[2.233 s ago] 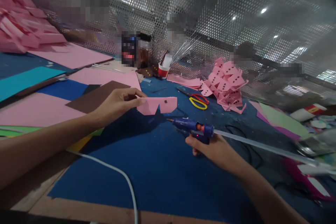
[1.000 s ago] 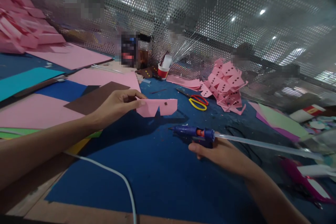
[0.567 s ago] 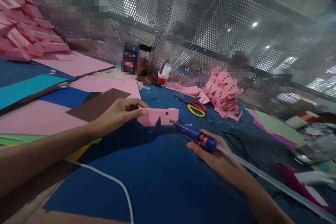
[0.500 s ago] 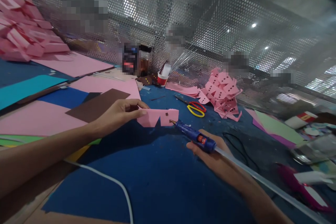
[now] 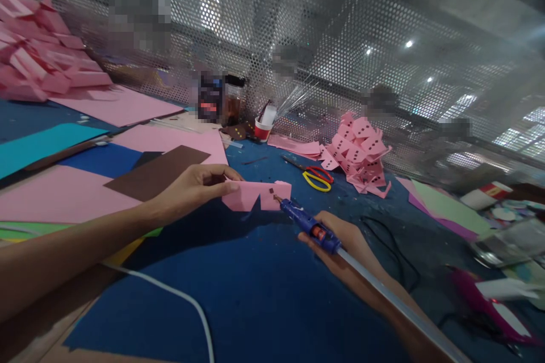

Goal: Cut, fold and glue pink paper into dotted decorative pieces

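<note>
The left hand [image 5: 191, 190] pinches the pink paper cutout [image 5: 251, 197] above the blue table [image 5: 264, 295]. The right hand [image 5: 347, 244], clamped around the blue glue gun [image 5: 309, 226], has swung its nozzle up onto the cutout. Labels on the jars [image 5: 221, 101] are blurred.

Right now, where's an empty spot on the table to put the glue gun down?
The bare blue mat between the white cable and the right hand is free. It's crowded by the scissors and pink cutout pile.
</note>
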Demonstrator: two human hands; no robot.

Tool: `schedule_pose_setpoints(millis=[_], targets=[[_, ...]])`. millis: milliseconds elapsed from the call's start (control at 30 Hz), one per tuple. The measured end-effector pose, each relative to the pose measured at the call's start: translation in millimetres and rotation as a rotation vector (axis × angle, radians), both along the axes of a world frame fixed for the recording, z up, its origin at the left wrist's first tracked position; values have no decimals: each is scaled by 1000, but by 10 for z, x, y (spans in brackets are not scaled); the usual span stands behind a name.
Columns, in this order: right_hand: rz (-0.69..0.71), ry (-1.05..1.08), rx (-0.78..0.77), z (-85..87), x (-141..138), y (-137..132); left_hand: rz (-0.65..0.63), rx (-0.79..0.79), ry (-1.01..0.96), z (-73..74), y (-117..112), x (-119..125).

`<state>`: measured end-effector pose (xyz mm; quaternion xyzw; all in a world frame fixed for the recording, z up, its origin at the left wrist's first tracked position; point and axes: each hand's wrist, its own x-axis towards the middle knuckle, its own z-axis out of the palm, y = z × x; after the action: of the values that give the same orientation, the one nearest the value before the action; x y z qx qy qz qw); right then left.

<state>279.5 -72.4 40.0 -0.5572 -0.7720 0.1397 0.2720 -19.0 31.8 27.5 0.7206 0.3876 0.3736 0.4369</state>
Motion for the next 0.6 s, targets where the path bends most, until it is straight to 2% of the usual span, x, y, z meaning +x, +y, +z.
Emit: schedule_pose_setpoints(millis=[233, 367, 600], targets=[[60, -50, 58, -67, 59, 41, -21, 3, -7, -5, -8, -3], [98, -90, 27, -80, 95, 60, -34, 12, -6, -8, -1, -2], [60, -114, 29, -94, 84, 64, -29, 4, -3, 2, -16, -5]])
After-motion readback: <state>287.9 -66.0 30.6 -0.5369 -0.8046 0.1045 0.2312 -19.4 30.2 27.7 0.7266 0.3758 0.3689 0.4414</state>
